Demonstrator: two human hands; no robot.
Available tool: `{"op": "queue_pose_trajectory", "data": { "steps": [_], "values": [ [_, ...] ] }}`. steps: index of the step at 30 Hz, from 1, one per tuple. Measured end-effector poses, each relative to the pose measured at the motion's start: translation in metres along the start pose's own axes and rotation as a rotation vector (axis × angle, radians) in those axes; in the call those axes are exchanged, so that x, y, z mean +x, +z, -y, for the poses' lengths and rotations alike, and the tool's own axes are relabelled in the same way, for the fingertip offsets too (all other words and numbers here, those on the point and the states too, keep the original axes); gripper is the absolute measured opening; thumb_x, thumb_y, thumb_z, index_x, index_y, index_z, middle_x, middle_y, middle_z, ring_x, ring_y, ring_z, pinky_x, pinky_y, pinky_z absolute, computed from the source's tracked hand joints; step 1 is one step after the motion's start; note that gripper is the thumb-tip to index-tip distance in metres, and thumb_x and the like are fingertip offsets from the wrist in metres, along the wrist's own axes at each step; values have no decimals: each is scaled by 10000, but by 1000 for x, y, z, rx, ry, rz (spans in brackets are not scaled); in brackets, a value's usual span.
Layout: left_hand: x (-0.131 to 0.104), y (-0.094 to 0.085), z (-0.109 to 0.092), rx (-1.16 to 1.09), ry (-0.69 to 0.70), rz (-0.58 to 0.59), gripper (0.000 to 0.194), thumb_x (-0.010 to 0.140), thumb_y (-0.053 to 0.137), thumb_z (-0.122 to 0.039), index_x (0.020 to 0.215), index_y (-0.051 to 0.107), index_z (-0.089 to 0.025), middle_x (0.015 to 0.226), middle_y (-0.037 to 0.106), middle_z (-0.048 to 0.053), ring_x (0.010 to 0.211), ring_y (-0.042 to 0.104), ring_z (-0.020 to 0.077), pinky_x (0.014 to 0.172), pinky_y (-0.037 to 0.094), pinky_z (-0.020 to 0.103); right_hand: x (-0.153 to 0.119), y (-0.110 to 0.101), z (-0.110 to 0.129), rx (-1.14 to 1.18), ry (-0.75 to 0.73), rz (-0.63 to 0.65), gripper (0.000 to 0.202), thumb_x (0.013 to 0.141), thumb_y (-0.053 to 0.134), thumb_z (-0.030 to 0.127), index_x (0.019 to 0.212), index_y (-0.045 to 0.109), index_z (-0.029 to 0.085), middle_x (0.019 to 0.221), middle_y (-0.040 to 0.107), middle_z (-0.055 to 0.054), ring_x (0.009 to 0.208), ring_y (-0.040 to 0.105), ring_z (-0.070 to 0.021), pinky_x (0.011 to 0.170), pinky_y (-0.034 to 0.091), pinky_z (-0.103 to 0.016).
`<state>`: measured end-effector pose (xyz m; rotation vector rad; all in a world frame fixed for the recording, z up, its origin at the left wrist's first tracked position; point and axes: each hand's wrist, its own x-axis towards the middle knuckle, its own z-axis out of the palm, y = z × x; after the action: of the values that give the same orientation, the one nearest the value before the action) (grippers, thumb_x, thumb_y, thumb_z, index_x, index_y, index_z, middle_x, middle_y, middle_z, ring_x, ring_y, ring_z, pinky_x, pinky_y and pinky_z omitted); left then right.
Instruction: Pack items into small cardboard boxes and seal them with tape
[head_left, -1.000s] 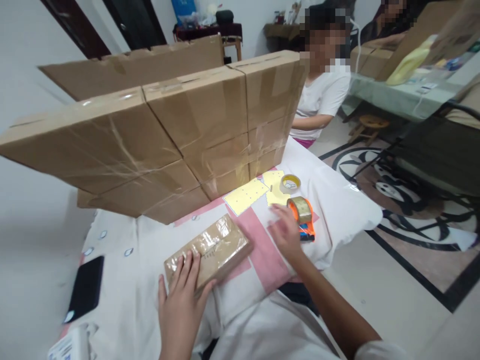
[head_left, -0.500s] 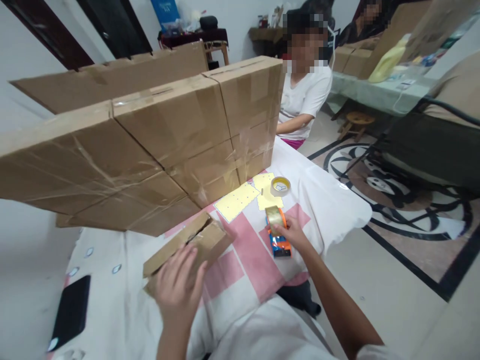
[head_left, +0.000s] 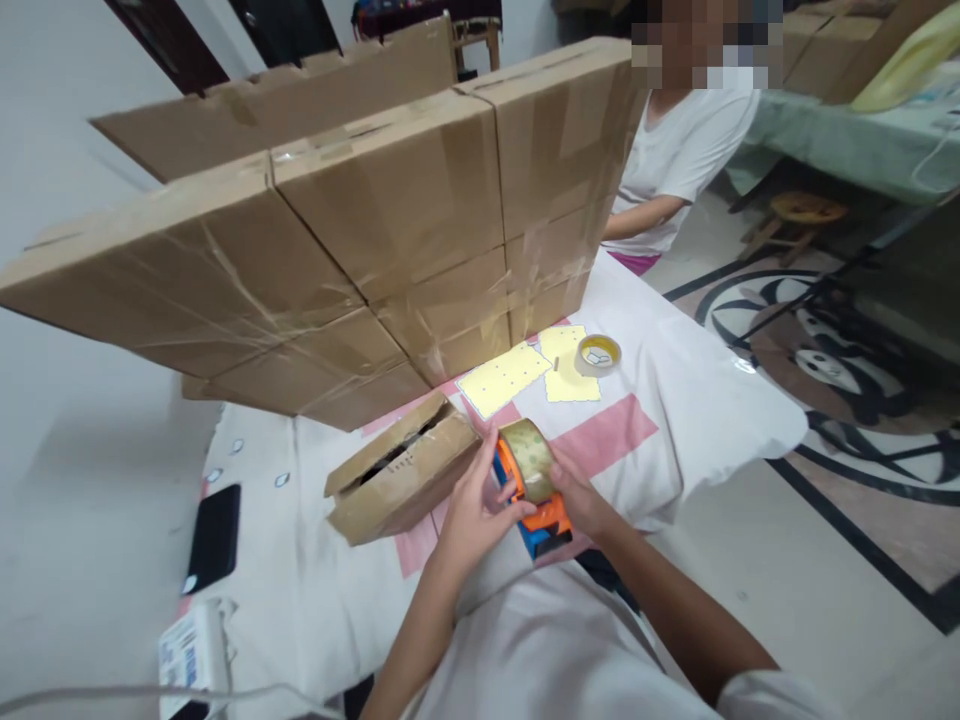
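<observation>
A blue and orange tape dispenser [head_left: 549,522] with a wide roll of tape is between my two hands, above the near edge of the table. My right hand [head_left: 583,498] grips it from the right, around the tape roll. From the left, my left hand [head_left: 474,500] closes on its orange side, with the thumb reaching across toward the roll. Just left of my hands lies a small cardboard box [head_left: 409,475], its top flaps slightly parted along a dark gap. A loose roll of tape [head_left: 598,356] rests on yellow patches of the tablecloth.
A wall of stacked, taped cardboard boxes [head_left: 390,210] stands along the far side of the table. On the left lie a black phone [head_left: 213,538] and a white packet [head_left: 191,650], with a cable in front. A person [head_left: 667,190] sits beyond the table; a wooden stool [head_left: 806,210] stands behind.
My left hand has left the small box and taken hold of the tape dispenser. My right hand has brought the dispenser nearer my body. The camera view has shifted.
</observation>
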<state>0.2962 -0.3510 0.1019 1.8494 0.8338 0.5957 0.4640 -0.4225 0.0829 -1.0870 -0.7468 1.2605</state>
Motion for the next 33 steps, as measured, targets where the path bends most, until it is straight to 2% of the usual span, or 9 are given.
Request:
{"op": "queue_pose_trajectory", "data": {
  "steps": [3,7,13,16,19,22,28,31,33],
  "values": [
    [-10,22,10,-35,-87,-72,666,873,684,-486,1455,481,-234,1579,423,148,1476,382,302,1212,321,478,7,2,-7,-57,-68,-205,652,881,495,758,1174,669,202,951,747,-107,988,716,-288,836,608,-415],
    [-14,41,14,-111,-76,-138,274,931,613,-452,973,748,-217,1469,499,120,1428,420,286,1197,315,468,22,7,-13,-48,-159,-336,657,867,461,790,1023,708,201,864,751,-90,904,729,-276,760,615,-379],
    [-9,47,1,-138,-80,-329,225,887,682,-379,743,766,-228,1015,524,54,1048,547,207,928,449,334,37,9,-18,23,-168,-436,581,919,443,683,707,706,210,661,717,-55,667,696,-236,629,586,-355],
    [-13,51,-5,-154,-81,-288,246,894,664,-326,685,727,-212,859,442,18,867,498,170,803,431,292,45,2,-21,-18,-181,-568,516,908,474,633,648,653,226,603,675,-32,590,646,-212,598,560,-344],
    [-19,53,-4,-179,-95,-222,246,896,653,-292,671,698,-202,835,428,11,830,475,163,764,409,285,55,-12,-19,-25,-198,-770,460,911,477,589,641,587,234,578,618,-1,579,611,-185,582,531,-307],
    [-25,53,2,-162,-113,-185,262,898,645,-283,652,678,-195,839,432,13,840,474,169,779,401,298,67,-27,-11,95,-221,-875,382,912,480,535,704,579,230,632,618,23,634,620,-163,590,517,-269],
    [-31,51,10,8,-80,-201,254,920,628,-299,693,690,-203,861,453,21,870,483,184,809,392,335,78,-30,1,458,-160,-805,291,825,603,504,871,640,220,783,700,44,778,686,-156,699,569,-264],
    [-38,50,17,195,52,-189,215,934,608,-296,769,726,-224,877,491,33,887,485,196,827,379,363,57,-22,4,373,-55,-618,375,854,559,578,750,644,228,664,679,7,698,675,-193,684,589,-327],
    [-49,49,28,284,135,-159,199,934,599,-284,797,731,-226,868,518,40,878,484,199,812,384,363,27,-23,12,162,-45,-453,468,874,513,647,642,607,252,521,596,1,582,630,-210,624,581,-365]
  ]
}}
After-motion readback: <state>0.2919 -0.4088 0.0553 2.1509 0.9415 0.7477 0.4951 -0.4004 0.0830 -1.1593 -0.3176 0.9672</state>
